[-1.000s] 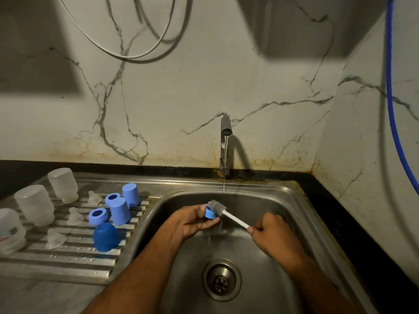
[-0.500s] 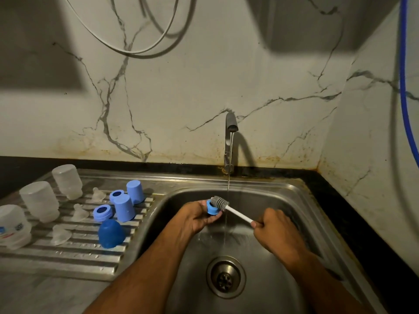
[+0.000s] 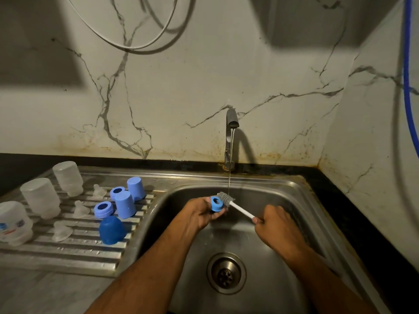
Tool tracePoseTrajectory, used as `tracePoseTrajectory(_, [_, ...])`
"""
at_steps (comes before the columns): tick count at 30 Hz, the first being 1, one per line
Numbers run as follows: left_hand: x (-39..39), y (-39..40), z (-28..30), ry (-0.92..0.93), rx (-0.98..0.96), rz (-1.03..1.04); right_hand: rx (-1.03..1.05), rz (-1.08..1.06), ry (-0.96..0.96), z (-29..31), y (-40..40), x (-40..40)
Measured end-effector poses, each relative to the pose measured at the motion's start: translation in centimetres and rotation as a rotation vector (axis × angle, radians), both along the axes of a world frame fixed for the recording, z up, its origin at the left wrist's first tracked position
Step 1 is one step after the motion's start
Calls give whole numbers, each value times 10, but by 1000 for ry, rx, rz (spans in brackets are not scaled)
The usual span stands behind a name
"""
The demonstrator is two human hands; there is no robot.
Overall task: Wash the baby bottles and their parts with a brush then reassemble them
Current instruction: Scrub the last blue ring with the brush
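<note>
Where the steel sink (image 3: 283, 189) meets a black counter (image 3: 340, 191), white marble-look walls (image 3: 181, 87) with grey veins and rusty stains along the base form a corner at the right. A metal tap (image 3: 231, 137) rises at the back, and a thin stream of water (image 3: 229, 177) falls into the basin above a round drain (image 3: 226, 273). A pale cable (image 3: 136, 45) loops on the back wall; a blue hose (image 3: 408, 87) hangs down the side wall.

Over the basin, the left hand (image 3: 199, 214) curls its fingers round a blue ring (image 3: 215, 203), a short plastic collar with a dark hole facing the camera. The right hand (image 3: 276, 227) is closed in a fist round the white handle of a brush (image 3: 235, 206), whose grey bristled head lies against the ring just beside the stream.

On the ribbed steel drainboard (image 3: 68, 252) to the left stand three frosted, cylindrical bottles (image 3: 40, 198) upside down, the nearest bearing a printed label. Beside them lie clear, soft-looking teats (image 3: 80, 209). Nearer the basin sit two pale blue caps (image 3: 125, 205), tapered and smooth, two more blue rings with dark centres, and one darker blue domed cap (image 3: 111, 230).
</note>
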State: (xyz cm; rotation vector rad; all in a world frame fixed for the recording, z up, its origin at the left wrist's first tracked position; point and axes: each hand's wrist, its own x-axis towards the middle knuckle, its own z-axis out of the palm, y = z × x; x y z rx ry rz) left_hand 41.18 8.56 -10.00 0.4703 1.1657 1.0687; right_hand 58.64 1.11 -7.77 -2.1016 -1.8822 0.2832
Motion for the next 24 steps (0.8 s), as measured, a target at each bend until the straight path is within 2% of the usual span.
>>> tracePoseTrajectory(9, [-8, 12, -9, -104, -50, 163, 23, -3, 55, 1, -2, -1])
tracePoseTrajectory(14, [-2, 19, -22, -105, -59, 151, -11, 44, 39, -7, 3, -10])
tracePoseTrajectory(17, [-5, 24, -25, -39, -83, 172, -22, 66, 37, -9, 3, -6])
tracePoseTrajectory(24, [8, 18, -23, -38, -54, 81, 3, 10, 21, -5, 7, -4])
